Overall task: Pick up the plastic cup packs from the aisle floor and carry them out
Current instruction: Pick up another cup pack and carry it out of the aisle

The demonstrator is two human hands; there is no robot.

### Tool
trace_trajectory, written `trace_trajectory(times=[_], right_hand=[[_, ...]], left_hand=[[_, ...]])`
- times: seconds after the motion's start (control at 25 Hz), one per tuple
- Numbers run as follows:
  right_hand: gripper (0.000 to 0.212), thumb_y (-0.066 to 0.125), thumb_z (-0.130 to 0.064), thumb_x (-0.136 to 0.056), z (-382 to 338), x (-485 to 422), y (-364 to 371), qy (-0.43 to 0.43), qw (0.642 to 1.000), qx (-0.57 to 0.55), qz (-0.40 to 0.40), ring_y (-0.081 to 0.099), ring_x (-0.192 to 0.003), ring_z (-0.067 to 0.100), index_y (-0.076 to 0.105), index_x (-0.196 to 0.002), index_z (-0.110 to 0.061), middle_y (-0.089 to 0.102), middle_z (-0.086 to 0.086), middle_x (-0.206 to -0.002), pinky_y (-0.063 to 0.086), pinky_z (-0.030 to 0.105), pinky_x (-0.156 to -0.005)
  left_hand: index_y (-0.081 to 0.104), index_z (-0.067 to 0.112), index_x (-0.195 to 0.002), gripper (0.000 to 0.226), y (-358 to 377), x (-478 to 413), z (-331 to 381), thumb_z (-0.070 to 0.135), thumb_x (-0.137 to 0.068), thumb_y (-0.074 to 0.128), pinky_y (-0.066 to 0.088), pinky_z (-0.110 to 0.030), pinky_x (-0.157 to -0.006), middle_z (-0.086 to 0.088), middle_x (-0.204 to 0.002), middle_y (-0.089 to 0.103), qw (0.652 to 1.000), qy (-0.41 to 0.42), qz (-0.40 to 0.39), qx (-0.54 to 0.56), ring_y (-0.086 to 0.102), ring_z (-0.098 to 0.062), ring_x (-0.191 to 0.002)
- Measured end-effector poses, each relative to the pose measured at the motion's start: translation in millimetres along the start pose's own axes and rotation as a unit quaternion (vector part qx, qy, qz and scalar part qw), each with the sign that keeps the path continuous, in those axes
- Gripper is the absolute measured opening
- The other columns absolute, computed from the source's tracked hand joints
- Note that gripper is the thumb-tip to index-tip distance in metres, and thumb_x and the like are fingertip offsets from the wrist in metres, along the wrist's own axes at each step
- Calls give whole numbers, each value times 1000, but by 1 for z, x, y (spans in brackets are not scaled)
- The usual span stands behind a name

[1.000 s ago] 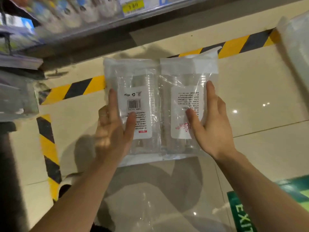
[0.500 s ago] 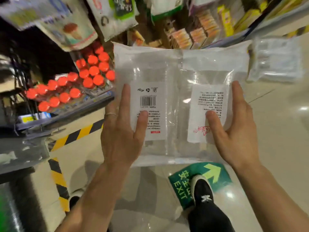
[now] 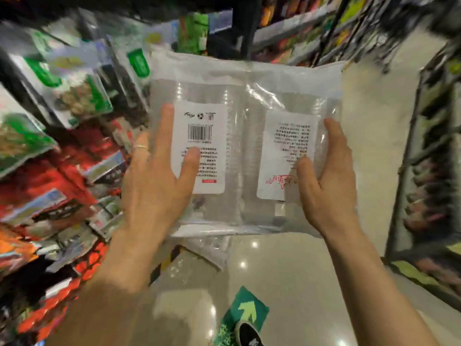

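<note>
Blurry shop aisle, glossy beige tiled floor (image 3: 311,275); left hand (image 3: 154,188) and right hand (image 3: 328,188) grasp opposite sides of clear plastic cup packs with white labels (image 3: 217,86), thumbs on front

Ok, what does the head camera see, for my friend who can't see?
The left hand and right hand hold two clear plastic cup packs side by side above an aisle floor. Blurred snack shelves stand on the left, and a green arrow sticker lies below.

Two clear plastic cup packs (image 3: 245,146) side by side, white printed labels facing up, held off the floor
</note>
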State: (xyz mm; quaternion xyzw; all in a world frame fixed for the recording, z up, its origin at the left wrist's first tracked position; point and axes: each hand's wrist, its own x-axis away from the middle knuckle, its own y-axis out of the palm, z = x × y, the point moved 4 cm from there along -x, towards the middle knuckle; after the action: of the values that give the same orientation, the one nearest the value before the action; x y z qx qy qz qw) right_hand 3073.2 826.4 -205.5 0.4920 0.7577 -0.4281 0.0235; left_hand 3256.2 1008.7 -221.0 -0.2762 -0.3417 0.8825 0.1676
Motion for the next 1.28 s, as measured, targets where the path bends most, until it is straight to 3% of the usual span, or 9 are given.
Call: trace_trajectory(times=[0.12, 0.28, 0.36, 0.48, 0.56, 0.68, 0.88, 1.08, 1.28], right_hand=[[62, 50, -26, -100, -55, -6, -110, -14, 996, 51, 73, 26, -132, 5, 22, -154, -13, 35, 1, -146, 8, -5, -100], [60, 46, -32, -101, -103, 1, -235, -18, 983, 107, 147, 30, -136, 12, 22, -154, -22, 36, 6, -152, 11, -2, -100], [59, 45, -33, -101, -113, 4, -293, -13, 974, 124, 188, 30, -131, 4, 21, -155, -25, 35, 5, -152, 14, 0, -100], [60, 42, -40, -99, -107, 8, -366, -2, 962, 137, 237, 36, -130, 6, 19, -155, -31, 36, 1, -151, 35, 29, -106], [61, 39, -48, -97, -93, 13, -409, 18, 951, 153, 267, 38, -134, 13, 16, -153, -38, 34, -3, -152, 41, 39, -101], [62, 41, -48, -99, -61, 22, -479, 35, 936, 176, 302, 32, -134, 11, 14, -154, -39, 30, -4, -155, 37, 34, -98], [59, 38, -35, -101, 4, 35, -599, 50, 930, 178, 318, 31, -119, -2, 11, -154, -38, 25, -5, -157, 36, 24, -88], [57, 36, -36, -101, 63, 53, -698, 66, 915, 195, 346, 39, -129, 15, 14, -153, -40, 24, -6, -156, 46, 41, -93], [58, 38, -48, -98, 101, 71, -761, 80, 887, 230, 392, 38, -127, 8, 20, -152, -37, 29, -4, -155, 45, 32, -81]], left_hand=[[3, 48, -152, 70, -62, -22, 93, 60, -90, 35, 42, -51, -92, -19, -144, 38, 996, 86, -4, 38, 47, -42, -119], [1, 49, -152, 68, -115, -17, 198, 59, -93, 34, 41, -45, -82, -17, -137, 44, 981, 169, -11, 90, 48, -37, -112], [1, 49, -152, 66, -132, -10, 250, 57, -96, 36, 38, -40, -76, -15, -134, 46, 970, 211, -10, 119, 49, -33, -109], [3, 47, -153, 68, -136, 2, 329, 52, -96, 40, 39, -38, -75, -12, -137, 45, 952, 258, -9, 162, 51, -28, -108], [1, 48, -152, 68, -128, 14, 377, 53, -96, 38, 45, -44, -79, -12, -139, 44, 945, 279, -14, 167, 52, -32, -111], [-3, 50, -151, 69, -105, 36, 456, 55, -94, 36, 47, -49, -87, -16, -139, 42, 938, 301, -28, 171, 51, -36, -114], [-2, 46, -151, 66, -54, 84, 584, 57, -97, 33, 46, -44, -79, -17, -133, 47, 921, 339, -22, 188, 53, -36, -108], [0, 43, -152, 70, -14, 138, 683, 62, -90, 29, 48, -49, -83, -20, -137, 45, 911, 356, -35, 203, 53, -39, -111], [3, 40, -155, 71, 22, 170, 755, 62, -94, 31, 44, -44, -82, -19, -142, 42, 893, 386, -51, 228, 52, -38, -114]])
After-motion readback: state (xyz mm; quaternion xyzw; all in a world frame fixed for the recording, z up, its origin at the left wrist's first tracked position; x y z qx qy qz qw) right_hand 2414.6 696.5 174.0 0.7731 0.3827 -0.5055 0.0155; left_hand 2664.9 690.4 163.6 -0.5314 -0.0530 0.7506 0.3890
